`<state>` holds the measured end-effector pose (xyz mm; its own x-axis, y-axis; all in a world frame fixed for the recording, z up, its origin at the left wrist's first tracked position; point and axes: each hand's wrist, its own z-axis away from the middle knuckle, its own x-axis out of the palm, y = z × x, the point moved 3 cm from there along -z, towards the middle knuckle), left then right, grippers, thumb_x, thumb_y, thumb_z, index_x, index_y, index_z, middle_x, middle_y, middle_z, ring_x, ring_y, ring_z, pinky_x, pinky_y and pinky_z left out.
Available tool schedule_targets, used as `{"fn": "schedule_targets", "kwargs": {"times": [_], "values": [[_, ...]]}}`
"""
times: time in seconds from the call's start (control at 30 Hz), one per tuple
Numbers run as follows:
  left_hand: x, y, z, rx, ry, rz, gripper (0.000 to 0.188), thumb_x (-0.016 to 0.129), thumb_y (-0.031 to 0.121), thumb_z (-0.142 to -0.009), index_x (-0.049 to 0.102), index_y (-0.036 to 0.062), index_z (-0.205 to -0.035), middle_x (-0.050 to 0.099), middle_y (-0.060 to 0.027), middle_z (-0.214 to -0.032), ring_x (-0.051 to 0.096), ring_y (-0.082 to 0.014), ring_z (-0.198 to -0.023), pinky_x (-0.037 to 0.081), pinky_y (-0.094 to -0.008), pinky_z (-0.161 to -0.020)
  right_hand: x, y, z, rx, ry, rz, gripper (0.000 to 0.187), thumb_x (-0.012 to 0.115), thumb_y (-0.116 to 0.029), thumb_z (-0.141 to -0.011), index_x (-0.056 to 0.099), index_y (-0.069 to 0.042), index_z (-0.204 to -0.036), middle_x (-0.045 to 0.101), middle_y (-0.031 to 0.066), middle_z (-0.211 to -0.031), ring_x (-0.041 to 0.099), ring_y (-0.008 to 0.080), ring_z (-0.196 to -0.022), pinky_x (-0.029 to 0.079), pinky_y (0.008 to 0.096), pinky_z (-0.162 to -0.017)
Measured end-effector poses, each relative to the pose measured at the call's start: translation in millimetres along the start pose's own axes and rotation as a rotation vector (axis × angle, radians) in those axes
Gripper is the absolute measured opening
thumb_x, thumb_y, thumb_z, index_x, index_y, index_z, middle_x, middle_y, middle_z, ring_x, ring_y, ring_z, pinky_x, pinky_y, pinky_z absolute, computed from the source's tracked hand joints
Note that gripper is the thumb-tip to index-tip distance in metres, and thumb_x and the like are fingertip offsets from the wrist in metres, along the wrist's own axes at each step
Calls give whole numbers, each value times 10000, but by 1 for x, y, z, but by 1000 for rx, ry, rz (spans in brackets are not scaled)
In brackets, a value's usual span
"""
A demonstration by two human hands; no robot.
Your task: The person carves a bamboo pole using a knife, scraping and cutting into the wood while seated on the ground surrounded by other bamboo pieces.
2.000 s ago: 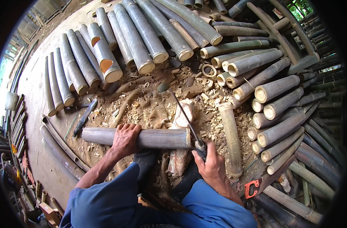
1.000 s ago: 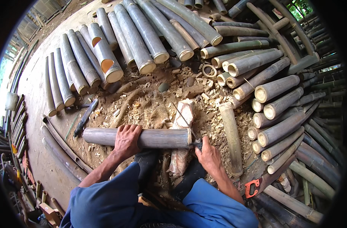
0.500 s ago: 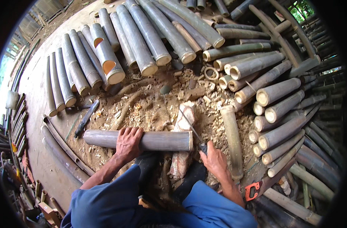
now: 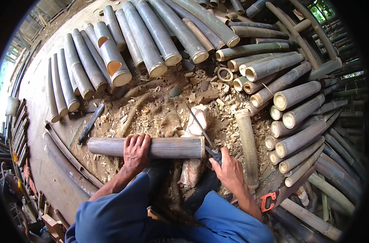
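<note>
A grey-brown bamboo section lies crosswise in front of me, its right end resting over a pale wooden block. My left hand is wrapped over its top, left of the middle. Just beyond the right end, my right hand grips the dark handle of a long knife. The narrow blade slants up and left, past the bamboo's end and over the block. Whether the blade touches the bamboo, I cannot tell.
Bamboo sections lie in a row at the far side, and more are stacked on the right. Wood chips cover the ground. A dark-sheathed tool lies left, a red-handled saw lower right, beside an upright-lying bamboo piece.
My right hand has risen slightly, and the knife's tip has swung up and left. The bamboo under my left hand has shifted slightly up and left.
</note>
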<state>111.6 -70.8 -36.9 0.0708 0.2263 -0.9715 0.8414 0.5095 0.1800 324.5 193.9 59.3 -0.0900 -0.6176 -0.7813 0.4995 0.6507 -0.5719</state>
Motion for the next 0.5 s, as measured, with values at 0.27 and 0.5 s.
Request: {"fn": "schedule_targets", "kwargs": {"times": [0.27,0.5], "values": [[1,9,-7,7,-5,41,655,811,254,-732,609,42,-1319,654,-151,-1325,616,-325,-1235,407,-524,-1126,36,48,3,95,-2,102,349,730,-233,-1008,534,12,-1160,723,206,-776,751,346,-661,580,448,-558],[5,2,10,-11,61,-38,544,712,218,-822,622,41,-1328,676,-149,-1297,624,-323,-1234,414,-526,-1127,-12,-24,3,-40,79,-70,345,731,-265,-1014,519,-21,-1136,686,211,-732,713,435,-655,547,497,-559]]}}
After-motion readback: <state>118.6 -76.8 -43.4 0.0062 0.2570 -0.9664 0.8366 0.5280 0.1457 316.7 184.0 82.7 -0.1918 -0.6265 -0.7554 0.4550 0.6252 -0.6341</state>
